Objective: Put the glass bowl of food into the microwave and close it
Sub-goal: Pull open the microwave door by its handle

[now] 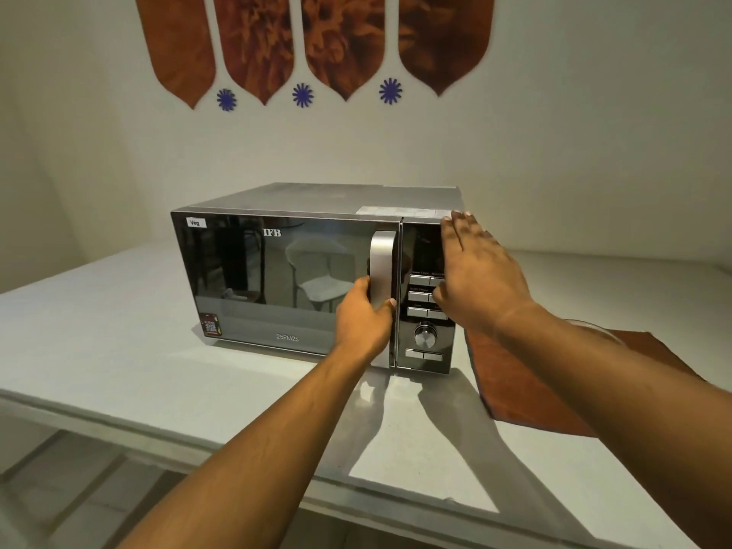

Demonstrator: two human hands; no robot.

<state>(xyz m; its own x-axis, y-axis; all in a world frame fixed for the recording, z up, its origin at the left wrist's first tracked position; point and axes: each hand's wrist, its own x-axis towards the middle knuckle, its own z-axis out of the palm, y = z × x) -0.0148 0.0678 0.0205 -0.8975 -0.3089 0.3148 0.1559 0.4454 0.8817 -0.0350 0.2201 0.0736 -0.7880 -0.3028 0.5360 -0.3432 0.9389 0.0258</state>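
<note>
A silver and black microwave (277,271) stands on the white counter (119,330), its mirrored door shut. My left hand (366,315) is wrapped around the lower part of the silver door handle (382,259). My right hand (475,271) lies flat, fingers together, against the control panel (426,334) at the microwave's right front edge, covering some of the buttons. No glass bowl of food is in view; the dark door shows only reflections of chairs.
A brown cloth mat (554,390) lies on the counter to the right of the microwave, partly under my right forearm. The counter's front edge (237,449) runs across below my arms. Brown leaf shapes and blue flower stickers decorate the wall behind.
</note>
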